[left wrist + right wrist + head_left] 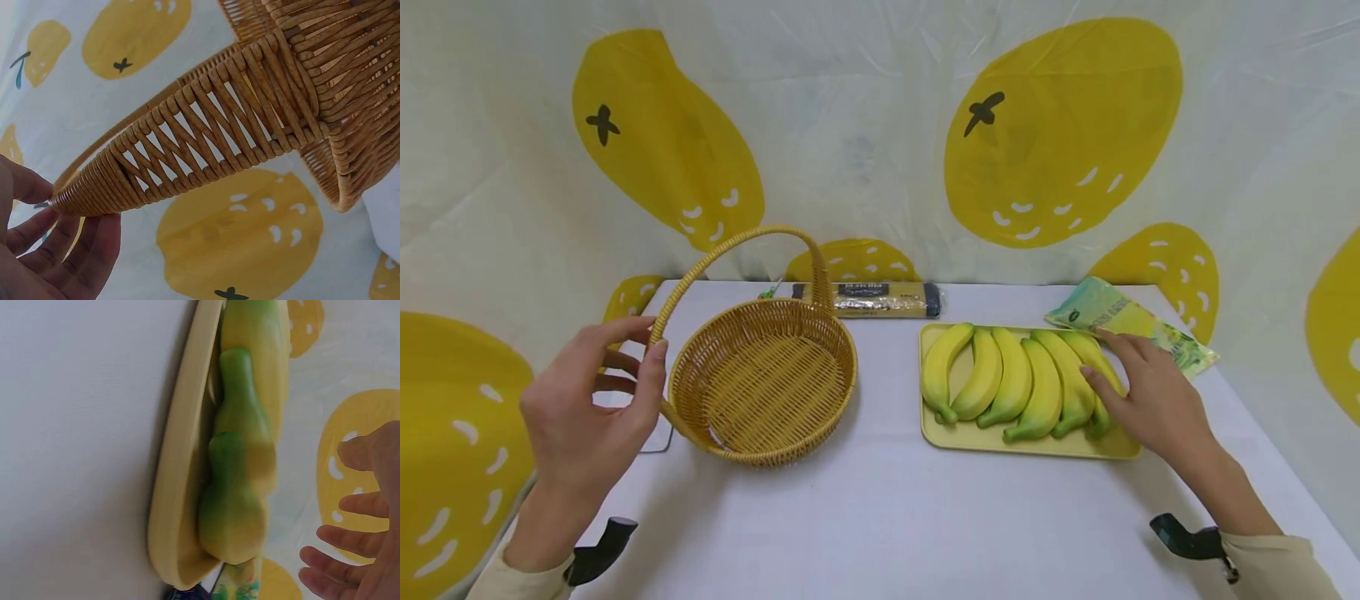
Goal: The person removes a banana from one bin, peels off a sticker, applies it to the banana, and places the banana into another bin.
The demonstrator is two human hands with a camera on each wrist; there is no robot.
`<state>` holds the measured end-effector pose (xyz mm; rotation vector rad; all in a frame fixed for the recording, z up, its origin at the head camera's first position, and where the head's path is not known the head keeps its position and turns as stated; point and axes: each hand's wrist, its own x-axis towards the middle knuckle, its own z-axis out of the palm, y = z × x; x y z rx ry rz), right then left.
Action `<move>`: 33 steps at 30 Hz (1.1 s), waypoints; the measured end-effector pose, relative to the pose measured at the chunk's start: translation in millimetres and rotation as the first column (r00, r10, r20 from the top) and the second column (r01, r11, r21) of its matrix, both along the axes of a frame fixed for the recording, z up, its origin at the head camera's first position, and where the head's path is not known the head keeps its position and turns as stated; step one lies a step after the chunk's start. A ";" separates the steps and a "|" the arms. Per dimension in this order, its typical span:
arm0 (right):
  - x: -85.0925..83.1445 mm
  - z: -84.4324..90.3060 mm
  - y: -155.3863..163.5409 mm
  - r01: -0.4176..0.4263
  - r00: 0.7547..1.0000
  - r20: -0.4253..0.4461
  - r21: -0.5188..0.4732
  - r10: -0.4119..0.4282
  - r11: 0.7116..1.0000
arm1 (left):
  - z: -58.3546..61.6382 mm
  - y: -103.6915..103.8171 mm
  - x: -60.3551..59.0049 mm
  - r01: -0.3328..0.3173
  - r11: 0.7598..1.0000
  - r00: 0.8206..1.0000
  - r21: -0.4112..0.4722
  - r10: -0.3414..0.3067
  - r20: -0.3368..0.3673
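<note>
A round wicker basket [775, 379] with a tall arched handle [206, 128] stands on the left of the table, nothing inside it. My left hand [598, 396] pinches that handle, thumb on one side and fingers on the other. To the right, several yellow bananas [1015, 379] with green tips lie side by side on a pale yellow tray [1045, 450]. Over the tray's right end, my right hand [1161, 396] reaches toward the last banana, fingers extended and spread. In the right wrist view, its fingers [350, 540] show a gap from the bananas [234, 512].
Behind the basket lies a gold and dark-blue plastic-wrapped pack [887, 302]. A green and yellow packet [1123, 312] is behind the tray's right corner. Partly hidden by my left hand is a flat white thing [657, 437]. A fruit-printed cloth [857, 125] hangs around the table.
</note>
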<state>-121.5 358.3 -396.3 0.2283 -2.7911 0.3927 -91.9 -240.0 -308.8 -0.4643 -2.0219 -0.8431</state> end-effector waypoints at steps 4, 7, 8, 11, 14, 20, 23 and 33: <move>0.3 -4.9 2.0 0.018 1.000 0.019 -0.006 -0.018 1.000 | -2.0 -0.2 0.2 -0.013 1.000 1.000 -0.009 0.013 -0.001; -0.5 -9.8 4.5 0.019 0.999 0.026 -0.014 -0.019 1.000 | -3.8 0.4 0.3 -0.021 1.000 1.000 -0.003 0.021 -0.007; -0.8 -11.7 5.7 0.014 1.000 0.022 -0.020 -0.014 1.000 | -4.4 0.4 0.5 -0.023 1.000 1.000 -0.002 0.023 -0.008; -1.6 -17.3 9.4 -0.002 1.000 0.000 -0.029 0.002 1.000 | -5.6 0.4 1.0 -0.028 1.000 1.000 -0.001 0.028 -0.007; -2.4 -21.5 12.6 -0.010 1.000 -0.012 -0.040 0.010 0.999 | -6.1 0.4 1.0 -0.031 1.000 0.999 0.000 0.031 -0.008; -3.4 -25.9 15.2 0.007 1.000 0.028 -0.046 -0.006 0.999 | -7.4 2.6 -0.3 -0.022 0.999 1.000 0.032 0.023 -0.017; -3.5 -28.0 16.1 0.006 1.000 0.027 -0.046 -0.005 0.999 | -7.9 3.3 -0.1 -0.030 0.999 0.999 0.032 0.030 -0.010; -3.6 -34.9 20.0 0.007 1.000 0.007 -0.050 -0.007 0.999 | -8.5 2.7 1.3 -0.052 0.999 0.999 0.008 0.052 0.016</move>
